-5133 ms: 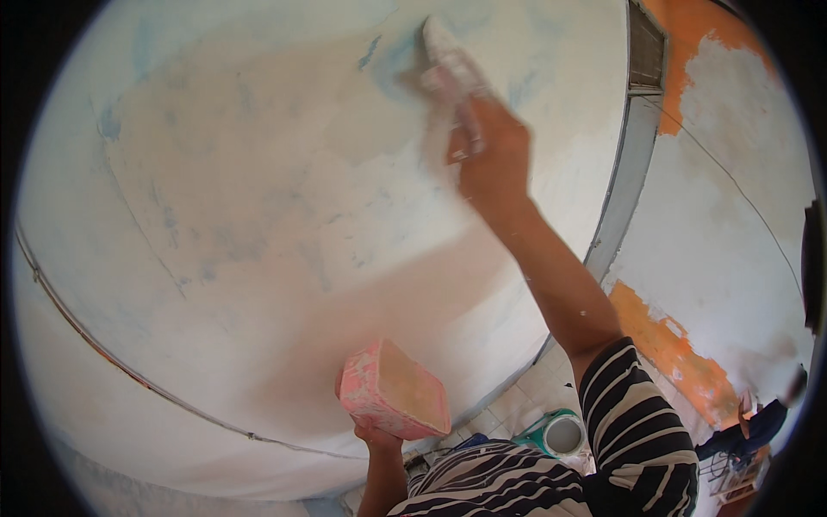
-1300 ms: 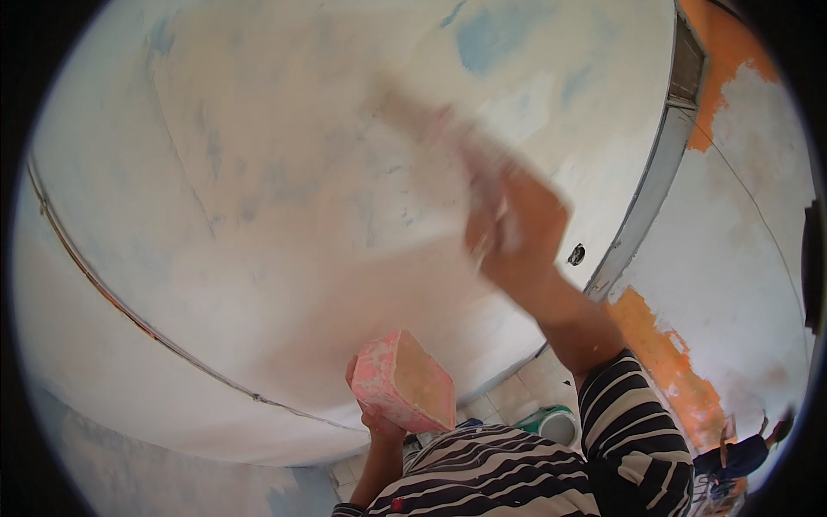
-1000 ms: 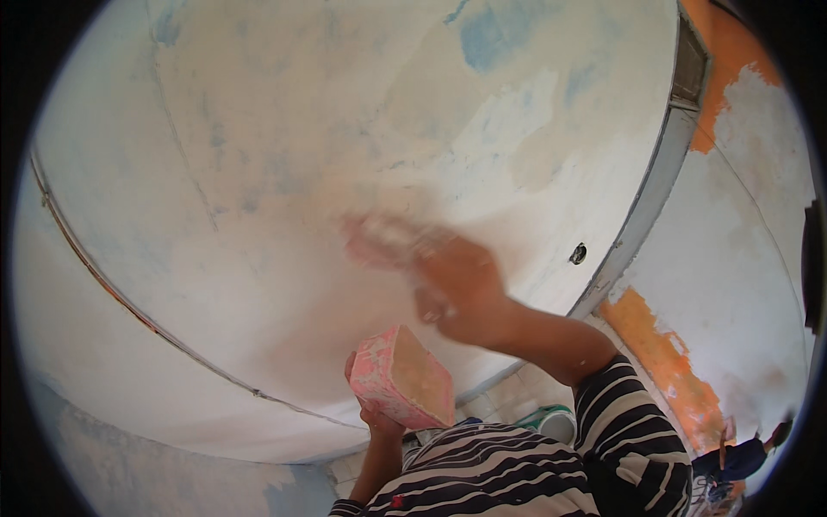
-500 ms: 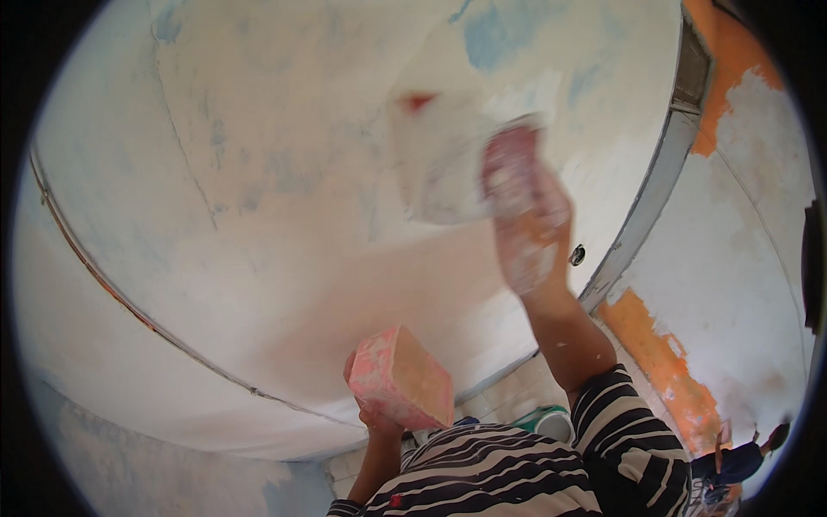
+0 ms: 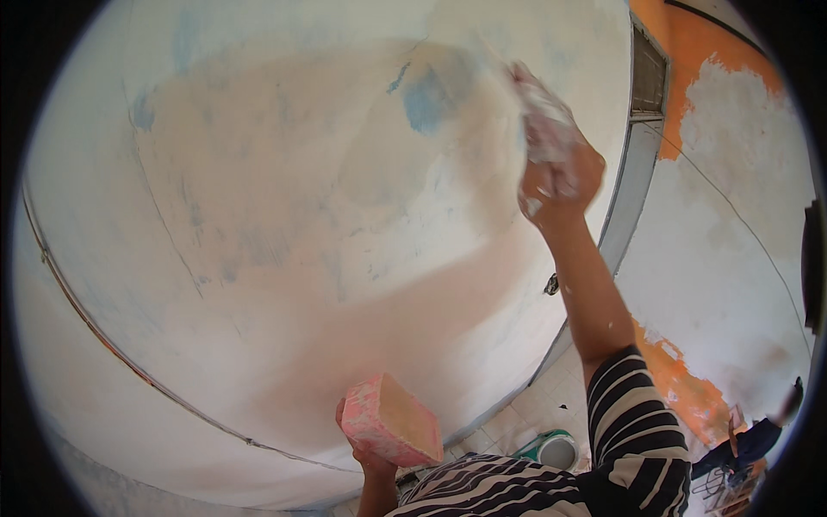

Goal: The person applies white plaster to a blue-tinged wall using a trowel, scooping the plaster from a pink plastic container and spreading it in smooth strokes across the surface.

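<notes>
My left hand grips a pink, putty-smeared rectangular tub from its left side and underneath. Smooth beige putty fills the tub, which is tilted low in front of my body. Raised high at the upper right, my right hand is closed round the reddish handle of a putty knife, spotted with white. Its blade is turned nearly edge-on to the wall and blurred, so I cannot tell whether it touches. The wall carries beige patches with blue spots showing through.
A cable runs along the wall's lower left. At right stand a grey door frame and a patchy orange and white wall. A green-and-white bucket sits on the tiled floor. Another person is at the lower right.
My right hand has moved up and to the right with the putty knife, whose broad blade has turned from face-on to nearly edge-on. The tub sits slightly lower in view.
</notes>
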`<move>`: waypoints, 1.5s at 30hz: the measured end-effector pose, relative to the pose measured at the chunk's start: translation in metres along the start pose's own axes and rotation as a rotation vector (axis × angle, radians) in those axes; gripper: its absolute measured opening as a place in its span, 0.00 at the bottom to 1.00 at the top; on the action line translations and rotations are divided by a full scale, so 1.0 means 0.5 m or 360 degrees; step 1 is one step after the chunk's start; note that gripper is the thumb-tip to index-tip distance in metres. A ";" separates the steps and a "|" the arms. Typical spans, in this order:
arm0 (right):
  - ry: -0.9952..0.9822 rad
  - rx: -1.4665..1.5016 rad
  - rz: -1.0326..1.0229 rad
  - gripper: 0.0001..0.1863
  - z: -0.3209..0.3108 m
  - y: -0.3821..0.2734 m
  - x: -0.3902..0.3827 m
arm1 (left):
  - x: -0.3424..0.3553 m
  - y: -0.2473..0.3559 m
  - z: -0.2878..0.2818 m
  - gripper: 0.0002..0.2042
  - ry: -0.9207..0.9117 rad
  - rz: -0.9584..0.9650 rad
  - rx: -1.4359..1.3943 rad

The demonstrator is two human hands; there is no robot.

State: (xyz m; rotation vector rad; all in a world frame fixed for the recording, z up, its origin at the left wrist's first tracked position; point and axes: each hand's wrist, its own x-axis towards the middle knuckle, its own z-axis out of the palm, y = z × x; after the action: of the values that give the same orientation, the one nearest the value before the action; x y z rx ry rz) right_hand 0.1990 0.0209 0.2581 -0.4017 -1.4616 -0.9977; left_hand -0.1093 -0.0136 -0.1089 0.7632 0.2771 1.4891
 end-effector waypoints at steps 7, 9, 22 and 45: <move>-0.0893 -0.0595 -0.0257 0.30 0.023 0.019 -0.087 | -0.001 -0.010 -0.019 0.40 -0.0058 0.0038 0.0122; -0.0986 -0.0478 -0.0275 0.25 0.003 -0.011 -0.192 | -0.001 -0.013 -0.020 0.40 -0.0048 0.0011 0.0097; -0.0688 -0.0695 -0.0179 0.28 0.044 -0.018 -0.060 | 0.010 -0.033 0.010 0.39 -0.0053 -0.0106 0.0064; -0.0605 -0.0574 0.0216 0.10 0.016 -0.128 -0.015 | 0.017 -0.021 -0.017 0.37 -0.0157 -0.0057 0.0106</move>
State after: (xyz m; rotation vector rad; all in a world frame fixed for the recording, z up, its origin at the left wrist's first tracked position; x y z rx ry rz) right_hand 0.1472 -0.0069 0.2306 -0.9832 -1.5622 -1.1176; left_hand -0.1051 -0.0019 -0.1192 0.8784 0.2653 1.4096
